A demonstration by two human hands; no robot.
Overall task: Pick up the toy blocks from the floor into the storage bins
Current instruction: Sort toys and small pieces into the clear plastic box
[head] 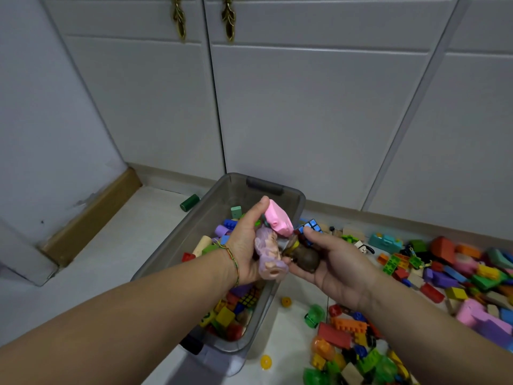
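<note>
- White cabinet doors (305,107) closed off the far side; pale floor (155,218) below.
- Grey see-through storage bin (236,182) sat centre, long axis near to far, far end leaning a little right. It was partly filled with mixed blocks.
- Left hand (244,243) clamped a pink toy (277,218) and a lilac figure (268,254) together above the bin's right side.
- Pink toy slanted, its lower end pointing right. Lilac figure lay near to far, hollow base toward the near side.
- Right hand (341,262), palm up, curled round a rounded brown toy (306,259), touching the left hand's load just beside the rim.
- Loose blocks (472,273) were heaped on the floor at right; a green cylinder (190,202) lay left of the bin.
- Step judged: carrying a handful over for the drop.
- Next move probably calls for shifting the right hand left past the rim, then letting go with both.
</note>
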